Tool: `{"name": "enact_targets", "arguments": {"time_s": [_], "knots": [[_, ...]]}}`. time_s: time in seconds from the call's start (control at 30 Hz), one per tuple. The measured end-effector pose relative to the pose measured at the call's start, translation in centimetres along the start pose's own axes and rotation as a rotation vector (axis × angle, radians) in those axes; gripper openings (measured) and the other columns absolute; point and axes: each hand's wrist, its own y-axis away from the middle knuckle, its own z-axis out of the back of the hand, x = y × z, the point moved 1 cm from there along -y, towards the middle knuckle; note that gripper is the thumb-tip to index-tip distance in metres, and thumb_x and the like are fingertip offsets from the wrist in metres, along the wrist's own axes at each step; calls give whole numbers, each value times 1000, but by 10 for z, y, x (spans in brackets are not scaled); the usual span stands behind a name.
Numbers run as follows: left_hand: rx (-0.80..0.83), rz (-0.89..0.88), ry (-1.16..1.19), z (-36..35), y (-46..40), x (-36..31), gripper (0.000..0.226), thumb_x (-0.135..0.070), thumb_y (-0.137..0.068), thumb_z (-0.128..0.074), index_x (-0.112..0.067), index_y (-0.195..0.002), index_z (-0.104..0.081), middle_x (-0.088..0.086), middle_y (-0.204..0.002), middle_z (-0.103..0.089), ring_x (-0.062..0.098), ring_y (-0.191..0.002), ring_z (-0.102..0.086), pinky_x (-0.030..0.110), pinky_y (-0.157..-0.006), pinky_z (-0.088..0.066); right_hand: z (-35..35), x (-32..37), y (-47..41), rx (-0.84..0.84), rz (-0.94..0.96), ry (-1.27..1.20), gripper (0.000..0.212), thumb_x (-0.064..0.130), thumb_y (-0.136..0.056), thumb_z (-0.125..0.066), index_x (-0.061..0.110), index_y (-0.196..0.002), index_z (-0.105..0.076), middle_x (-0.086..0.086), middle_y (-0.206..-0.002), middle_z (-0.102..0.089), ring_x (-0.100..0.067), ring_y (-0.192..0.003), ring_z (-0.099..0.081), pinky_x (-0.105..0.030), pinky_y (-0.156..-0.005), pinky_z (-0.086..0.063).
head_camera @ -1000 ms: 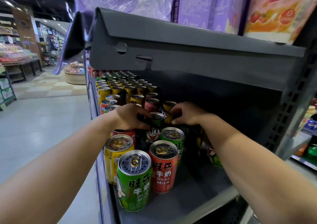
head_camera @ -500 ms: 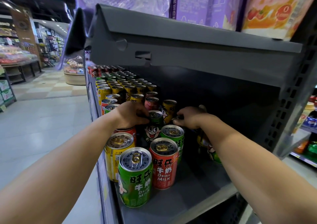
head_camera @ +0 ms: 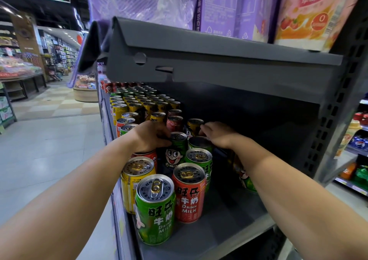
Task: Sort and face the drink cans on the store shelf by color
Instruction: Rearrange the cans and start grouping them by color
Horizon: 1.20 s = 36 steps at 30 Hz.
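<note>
head view, mid-frame: left hand (head_camera: 151,137) grasps a green can (head_camera: 177,147) on the shelf (head_camera: 229,226) among crowded mixed-colour cans, right hand (head_camera: 217,134) curls over another green can (head_camera: 200,142) beside it, so a hasty tug could topple the neighbours.
</note>
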Motion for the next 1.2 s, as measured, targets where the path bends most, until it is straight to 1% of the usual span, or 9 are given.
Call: {"name": "enact_targets", "arguments": {"time_s": [0.17, 0.27, 0.4, 0.53, 0.6, 0.73, 0.97, 1.1, 1.2], "knots": [[-4, 3, -6, 0, 0, -1, 19, -32, -82, -70, -26, -99, -65, -9, -96, -61, 13, -92, -58, 26, -81, -47, 25, 3, 19, 145, 47, -69, 34, 44, -94, -48, 22, -119, -56, 0, -110, -62, -14, -83, -59, -26, -65, -48], [-26, 3, -23, 0, 1, -2, 15, -34, -82, -70, -27, -93, -64, -8, -93, -61, 14, -89, -58, 28, -80, -48, 28, -1, 27, 372, -13, -214, 64, 38, -87, -63, 21, -142, -35, -8, -131, -54, -18, -91, -64, -27, -73, -55], [-47, 11, -34, 1, 3, -2, 15, -34, -81, -70, -24, -92, -65, -7, -91, -62, 15, -87, -58, 28, -77, -49, 21, -5, 33, 406, 17, -312, 75, 28, -85, -67, 24, -147, -26, -8, -143, -40, -23, -106, -62, -31, -85, -55], [-67, 15, -47, 2, 5, -5, 16, -33, -82, -69, -22, -94, -67, -6, -91, -61, 15, -88, -57, 29, -79, -48, 14, -5, 39, 380, -19, -457, 58, 23, -95, -53, 23, -147, -29, -3, -110, -60, -14, -85, -64, -25, -72, -55], [-80, 20, -59, 3, 7, -5, 16, -33, -83, -68, -22, -93, -67, -6, -92, -61, 16, -89, -58, 31, -81, -49, 8, -2, 43, 352, -36, -543, 53, 16, -98, -46, 22, -147, -27, 0, -105, -61, -10, -77, -63, -22, -67, -55], [-82, 43, -94, 10, 7, -2, 18, -36, -86, -64, -22, -95, -70, -2, -95, -64, 17, -88, -58, 31, -79, -49, -5, -1, 46, 224, -47, -679, 53, 10, -99, -41, 25, -147, -25, -8, -142, -45, -19, -98, -62, -29, -82, -55], [-87, -1, 10, 13, 18, -2, 26, -37, -85, -65, -23, -107, -68, -4, -104, -62, 18, -97, -58, 32, -86, -47, -36, -7, 64, -6, -97, -1063, 41, 18, -100, -39, 23, -141, -38, -6, -123, -62, -25, -111, -60, -36, -95, -48], [4, -68, -10, 10, 24, -14, 35, -40, -86, -62, -27, -118, -63, -6, -116, -62, 12, -102, -55, 25, -88, -41, -27, -6, 77, -212, -73, -774, 32, 17, -99, -42, 19, -128, -54, -5, -119, -63, -20, -94, -62, -40, -94, -50], [98, -116, -8, 12, 30, -27, 46, -45, -86, -59, -28, -129, -56, -10, -125, -54, 7, -111, -48, 20, -90, -35, -2, -5, 89, -332, -10, -488, 27, 15, -97, -46, 18, -118, -64, 3, -111, -64, -13, -96, -60, -30, -93, -49]]}}
